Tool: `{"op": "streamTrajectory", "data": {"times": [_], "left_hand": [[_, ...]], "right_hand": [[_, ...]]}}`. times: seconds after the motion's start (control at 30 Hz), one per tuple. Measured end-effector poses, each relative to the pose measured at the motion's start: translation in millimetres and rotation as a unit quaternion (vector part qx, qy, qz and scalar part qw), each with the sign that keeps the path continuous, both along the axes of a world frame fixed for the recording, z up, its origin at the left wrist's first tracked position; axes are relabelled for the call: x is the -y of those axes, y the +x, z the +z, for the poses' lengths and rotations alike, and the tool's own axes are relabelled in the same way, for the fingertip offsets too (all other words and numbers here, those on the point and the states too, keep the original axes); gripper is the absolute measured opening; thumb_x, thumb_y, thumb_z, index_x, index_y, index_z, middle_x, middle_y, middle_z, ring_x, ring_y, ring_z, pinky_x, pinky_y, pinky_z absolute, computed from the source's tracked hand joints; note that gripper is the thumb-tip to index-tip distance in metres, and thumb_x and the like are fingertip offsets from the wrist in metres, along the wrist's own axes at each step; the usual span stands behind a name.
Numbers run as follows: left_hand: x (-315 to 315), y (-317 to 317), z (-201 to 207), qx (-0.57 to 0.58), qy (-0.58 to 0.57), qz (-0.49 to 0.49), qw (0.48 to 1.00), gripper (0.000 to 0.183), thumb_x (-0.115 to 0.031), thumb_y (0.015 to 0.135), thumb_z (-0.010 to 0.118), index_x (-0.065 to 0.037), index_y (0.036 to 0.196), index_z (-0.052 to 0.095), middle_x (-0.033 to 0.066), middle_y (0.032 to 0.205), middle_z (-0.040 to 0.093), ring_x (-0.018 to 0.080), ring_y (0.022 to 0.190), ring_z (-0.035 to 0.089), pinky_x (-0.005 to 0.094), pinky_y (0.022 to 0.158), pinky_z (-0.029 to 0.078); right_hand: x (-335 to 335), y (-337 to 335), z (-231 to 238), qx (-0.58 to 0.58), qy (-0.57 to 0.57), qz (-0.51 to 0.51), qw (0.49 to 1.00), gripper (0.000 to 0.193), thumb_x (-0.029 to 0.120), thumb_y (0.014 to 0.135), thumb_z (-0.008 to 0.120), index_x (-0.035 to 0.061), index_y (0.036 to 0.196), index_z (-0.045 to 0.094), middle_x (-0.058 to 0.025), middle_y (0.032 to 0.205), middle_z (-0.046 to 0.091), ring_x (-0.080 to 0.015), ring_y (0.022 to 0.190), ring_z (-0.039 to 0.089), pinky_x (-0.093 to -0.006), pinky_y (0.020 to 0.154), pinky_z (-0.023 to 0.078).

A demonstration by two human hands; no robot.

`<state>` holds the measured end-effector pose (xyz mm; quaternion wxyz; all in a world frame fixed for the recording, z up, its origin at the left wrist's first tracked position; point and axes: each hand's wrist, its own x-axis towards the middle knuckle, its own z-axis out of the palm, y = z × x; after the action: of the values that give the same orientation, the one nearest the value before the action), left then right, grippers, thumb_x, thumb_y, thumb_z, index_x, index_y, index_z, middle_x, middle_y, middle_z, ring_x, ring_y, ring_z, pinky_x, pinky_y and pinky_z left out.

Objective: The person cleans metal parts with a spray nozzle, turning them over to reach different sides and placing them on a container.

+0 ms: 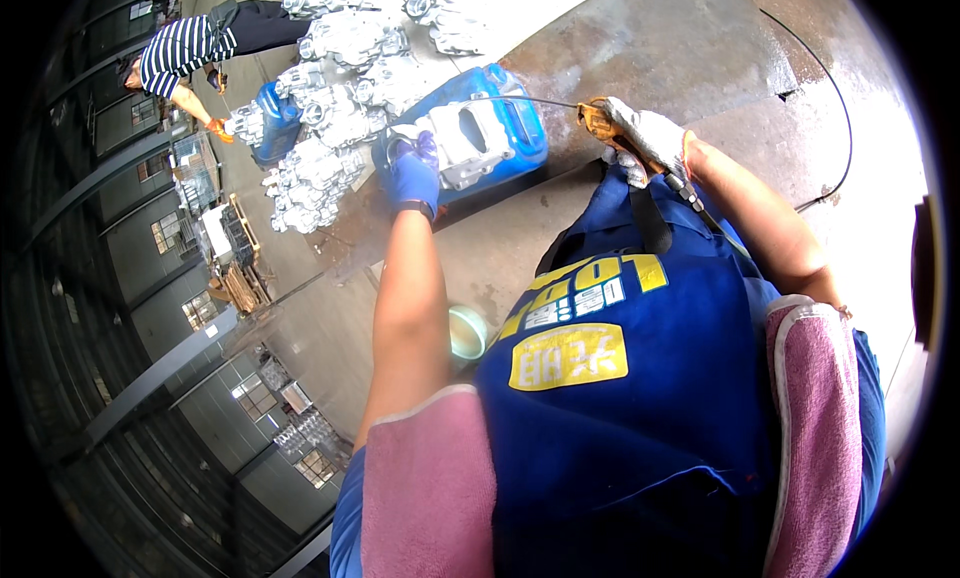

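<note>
My left hand point(415, 170), in a purple-blue glove, grips the left end of a silver metal casting point(494, 156). The casting rests on a blue plastic container point(528, 118) lying on its side. A white glove covers my right hand point(650, 140), which is closed around an orange air blow gun point(598, 121). From the gun a long thin nozzle point(540, 100) reaches left to the casting's upper edge. A metal fitting point(682, 190) is at the gun's rear end. Part of the casting's left end is hidden behind my left hand.
Many silver castings point(340, 113) lie heaped on the floor beyond my left hand. At the far left a person in a striped shirt point(190, 53) bends over a casting on another blue container point(277, 128). A black hose point(835, 83) curves across the right floor. A pale green bucket point(467, 333) stands below my left forearm.
</note>
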<state>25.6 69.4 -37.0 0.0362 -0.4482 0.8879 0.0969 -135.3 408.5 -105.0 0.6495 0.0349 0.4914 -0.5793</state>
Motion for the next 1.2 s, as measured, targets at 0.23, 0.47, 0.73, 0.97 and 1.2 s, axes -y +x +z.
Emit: {"op": "streamTrajectory", "data": {"times": [0.23, 0.47, 0.73, 0.97, 1.2], "left_hand": [[24, 17, -22, 0.032, -0.053, -0.013, 0.998, 0.061, -0.049, 0.093, 0.054, 0.008, 0.115, 0.058, 0.0282, 0.111, 0.063, 0.0409, 0.105, 0.059, 0.0405, 0.089, 0.045], [21, 15, -14, -0.015, -0.012, -0.039, 0.999, 0.052, -0.041, 0.094, 0.057, 0.008, 0.112, 0.060, 0.0269, 0.107, 0.065, 0.0383, 0.100, 0.062, 0.0393, 0.085, 0.046], [16, 11, -16, -0.036, -0.040, -0.062, 0.997, 0.050, -0.038, 0.095, 0.057, 0.009, 0.111, 0.060, 0.0269, 0.105, 0.065, 0.0384, 0.097, 0.062, 0.0406, 0.085, 0.046], [23, 13, -18, -0.001, -0.048, -0.050, 0.998, 0.048, -0.036, 0.095, 0.055, 0.009, 0.111, 0.060, 0.0281, 0.104, 0.064, 0.0403, 0.097, 0.061, 0.0422, 0.085, 0.046], [3, 0, 3, 0.021, 0.013, 0.009, 1.000, 0.055, -0.045, 0.095, 0.049, 0.002, 0.121, 0.055, 0.0272, 0.113, 0.062, 0.0401, 0.104, 0.061, 0.0441, 0.089, 0.047]], "right_hand": [[11, 2, -28, -0.055, 0.029, -0.004, 0.998, 0.058, 0.062, 0.093, 0.044, 0.0072, 0.081, 0.059, -0.0038, 0.062, 0.054, -0.0144, 0.047, 0.048, -0.0318, 0.043, 0.040], [-3, -3, -22, -0.042, 0.004, -0.005, 0.999, 0.059, 0.064, 0.093, 0.040, 0.0085, 0.080, 0.057, -0.0029, 0.061, 0.054, -0.0157, 0.045, 0.049, -0.0316, 0.042, 0.040], [-54, -2, 24, 0.158, -0.086, 0.014, 0.984, 0.048, 0.052, 0.099, 0.038, 0.0102, 0.112, 0.058, -0.0074, 0.073, 0.063, -0.0128, 0.047, 0.059, -0.0263, 0.038, 0.050], [-51, 2, 32, 0.145, -0.050, 0.034, 0.988, 0.047, 0.050, 0.099, 0.041, 0.0105, 0.119, 0.057, -0.0069, 0.073, 0.064, -0.0117, 0.047, 0.059, -0.0224, 0.036, 0.049], [-48, 5, 27, 0.138, -0.059, 0.037, 0.988, 0.049, 0.053, 0.098, 0.042, 0.0091, 0.111, 0.059, -0.0071, 0.070, 0.063, -0.0118, 0.042, 0.055, -0.0245, 0.035, 0.047]]}}
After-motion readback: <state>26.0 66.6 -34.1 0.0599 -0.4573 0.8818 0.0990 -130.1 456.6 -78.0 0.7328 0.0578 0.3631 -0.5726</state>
